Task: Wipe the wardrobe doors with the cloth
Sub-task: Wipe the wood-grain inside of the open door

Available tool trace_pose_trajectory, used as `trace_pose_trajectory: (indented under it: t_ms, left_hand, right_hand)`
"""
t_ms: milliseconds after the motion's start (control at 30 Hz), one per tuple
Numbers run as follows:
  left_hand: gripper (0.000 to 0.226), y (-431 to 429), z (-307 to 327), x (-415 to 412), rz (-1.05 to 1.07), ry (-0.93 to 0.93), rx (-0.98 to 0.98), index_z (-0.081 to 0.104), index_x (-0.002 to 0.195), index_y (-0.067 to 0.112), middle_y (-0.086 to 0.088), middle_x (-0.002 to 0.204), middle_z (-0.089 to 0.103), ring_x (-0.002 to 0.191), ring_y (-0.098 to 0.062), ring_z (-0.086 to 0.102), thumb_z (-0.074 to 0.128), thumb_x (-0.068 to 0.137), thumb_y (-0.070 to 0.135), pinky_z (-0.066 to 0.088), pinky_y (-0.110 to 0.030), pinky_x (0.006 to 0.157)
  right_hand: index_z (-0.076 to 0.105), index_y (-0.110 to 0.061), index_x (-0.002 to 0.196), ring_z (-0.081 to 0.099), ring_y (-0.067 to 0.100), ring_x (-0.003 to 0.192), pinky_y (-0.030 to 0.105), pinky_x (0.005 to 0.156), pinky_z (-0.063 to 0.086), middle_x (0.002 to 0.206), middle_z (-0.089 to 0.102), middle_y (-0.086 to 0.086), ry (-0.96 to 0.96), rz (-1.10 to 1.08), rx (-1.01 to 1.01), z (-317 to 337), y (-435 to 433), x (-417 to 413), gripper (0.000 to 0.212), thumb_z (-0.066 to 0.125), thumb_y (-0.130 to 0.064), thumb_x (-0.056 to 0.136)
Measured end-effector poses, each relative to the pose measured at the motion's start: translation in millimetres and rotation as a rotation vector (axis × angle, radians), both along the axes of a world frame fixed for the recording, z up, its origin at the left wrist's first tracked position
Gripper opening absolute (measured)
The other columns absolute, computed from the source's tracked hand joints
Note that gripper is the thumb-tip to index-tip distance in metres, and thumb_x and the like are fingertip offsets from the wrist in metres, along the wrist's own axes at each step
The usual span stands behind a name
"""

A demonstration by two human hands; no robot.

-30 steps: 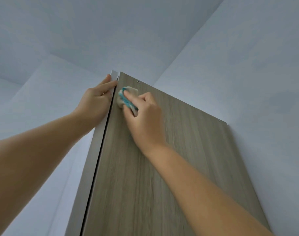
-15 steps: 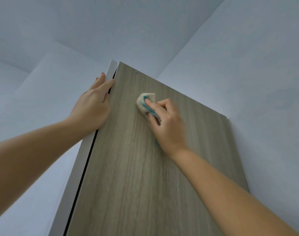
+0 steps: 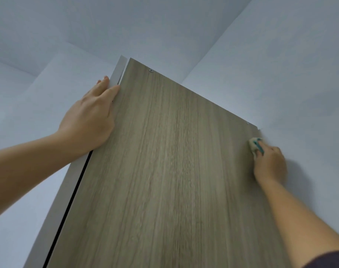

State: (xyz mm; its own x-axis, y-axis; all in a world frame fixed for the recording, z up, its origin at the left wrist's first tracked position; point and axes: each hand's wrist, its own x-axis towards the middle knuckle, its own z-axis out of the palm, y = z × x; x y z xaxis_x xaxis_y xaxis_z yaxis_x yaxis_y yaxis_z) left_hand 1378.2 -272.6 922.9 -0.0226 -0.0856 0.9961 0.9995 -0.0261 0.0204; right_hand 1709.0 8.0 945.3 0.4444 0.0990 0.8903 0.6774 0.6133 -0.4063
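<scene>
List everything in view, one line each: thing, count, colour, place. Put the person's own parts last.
wardrobe door: one, grey-brown wood grain, fills the middle of the view.
side panel: one, pale grey, along the door's left edge, with a dark gap between them.
fittings: two, small and metallic, near the door's top edge, the second by the right corner.
cloth: one, cream with teal, at the door's upper right edge.
walls: pale blue-grey, left and right.
ceiling: pale blue-grey, above.
left hand: one, fingers straight, on the door's left edge.
right hand: one, holds the cloth.
sleeve: one, dark, lower right corner.
</scene>
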Motion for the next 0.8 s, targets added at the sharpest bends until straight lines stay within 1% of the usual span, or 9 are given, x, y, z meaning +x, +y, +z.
trace_pose_trajectory:
  t_ms: [100, 200, 300, 367, 500, 600, 667, 733, 800]
  left_hand:
    - [0.052, 2, 1, -1, 0.004, 0.001, 0.011, 0.030, 0.147, 0.022, 0.002, 0.160, 0.012, 0.147, -0.015, 0.013, 0.031, 0.098, 0.006, 0.019, -0.037, 0.117]
    - [0.049, 3, 2, -2, -0.017, 0.001, 0.027, 0.032, 0.147, 0.023, 0.003, 0.160, 0.014, 0.146, -0.015, 0.014, 0.030, 0.100, 0.009, 0.016, -0.030, 0.115]
    - [0.046, 1, 1, -2, -0.092, -0.001, 0.047, 0.039, 0.144, 0.026, 0.006, 0.159, 0.017, 0.145, -0.015, 0.017, 0.030, 0.101, 0.011, 0.012, -0.018, 0.108]
    - [0.046, 1, 0, -2, -0.152, -0.009, 0.054, 0.042, 0.142, 0.029, 0.008, 0.158, 0.019, 0.145, -0.013, 0.018, 0.030, 0.101, 0.011, 0.010, -0.015, 0.105]
    - [0.046, 0, 1, -2, -0.231, -0.024, 0.056, 0.044, 0.141, 0.030, 0.010, 0.157, 0.021, 0.144, -0.010, 0.019, 0.032, 0.100, 0.010, 0.010, -0.012, 0.105]
    - [0.046, -1, 0, -2, -0.283, -0.045, 0.039, 0.042, 0.142, 0.030, 0.011, 0.157, 0.020, 0.144, -0.007, 0.017, 0.031, 0.101, 0.011, 0.009, -0.012, 0.105]
    - [0.046, -2, -1, -3, -0.331, -0.059, 0.015, 0.041, 0.142, 0.031, 0.014, 0.157, 0.019, 0.144, -0.005, 0.016, 0.031, 0.101, 0.012, 0.009, -0.013, 0.106]
    - [0.047, -3, -1, -5, -0.391, -0.071, -0.007, 0.042, 0.142, 0.032, 0.017, 0.156, 0.019, 0.144, -0.003, 0.016, 0.031, 0.101, 0.011, 0.010, -0.017, 0.112]
    - [0.048, -4, -1, -7, -0.467, -0.083, -0.032, 0.043, 0.141, 0.034, 0.020, 0.155, 0.020, 0.143, -0.001, 0.017, 0.033, 0.100, 0.011, 0.013, -0.026, 0.118]
  right_hand:
    - [0.053, -0.023, 0.136, 0.054, 0.041, 0.107, 0.042, 0.087, 0.044, 0.126, 0.051, 0.021, 0.046, 0.001, -0.056, -3, 6, 7, 0.039, 0.045, -0.016, 0.098]
    - [0.053, -0.021, 0.136, 0.054, 0.042, 0.105, 0.043, 0.088, 0.043, 0.126, 0.051, 0.022, 0.072, 0.019, -0.061, -2, 3, 5, 0.039, 0.045, -0.015, 0.098]
    - [0.056, -0.021, 0.134, 0.056, 0.043, 0.102, 0.043, 0.089, 0.044, 0.122, 0.052, 0.022, 0.098, 0.086, -0.024, -4, -4, -3, 0.038, 0.049, -0.016, 0.097]
    - [0.058, -0.019, 0.131, 0.056, 0.041, 0.102, 0.038, 0.089, 0.043, 0.119, 0.052, 0.022, 0.100, 0.125, 0.040, -8, -10, -12, 0.037, 0.052, -0.015, 0.095]
    - [0.060, -0.020, 0.128, 0.055, 0.030, 0.102, 0.025, 0.081, 0.036, 0.113, 0.055, 0.016, 0.020, 0.205, 0.161, -20, -36, -43, 0.037, 0.055, -0.013, 0.092]
    - [0.063, -0.020, 0.125, 0.058, 0.026, 0.092, 0.024, 0.073, 0.035, 0.107, 0.057, 0.011, -0.018, 0.225, 0.273, -26, -66, -80, 0.037, 0.059, -0.012, 0.089]
    - [0.064, -0.021, 0.124, 0.057, 0.022, 0.087, 0.022, 0.072, 0.034, 0.103, 0.058, 0.006, -0.077, 0.237, 0.356, -31, -91, -109, 0.038, 0.060, -0.011, 0.088]
    - [0.065, -0.020, 0.122, 0.057, 0.020, 0.086, 0.022, 0.072, 0.036, 0.099, 0.057, 0.004, -0.152, 0.260, 0.446, -37, -116, -137, 0.038, 0.061, -0.009, 0.086]
    - [0.066, -0.020, 0.122, 0.056, 0.020, 0.086, 0.023, 0.072, 0.038, 0.098, 0.057, 0.004, -0.205, 0.288, 0.507, -42, -137, -160, 0.038, 0.059, -0.010, 0.086]
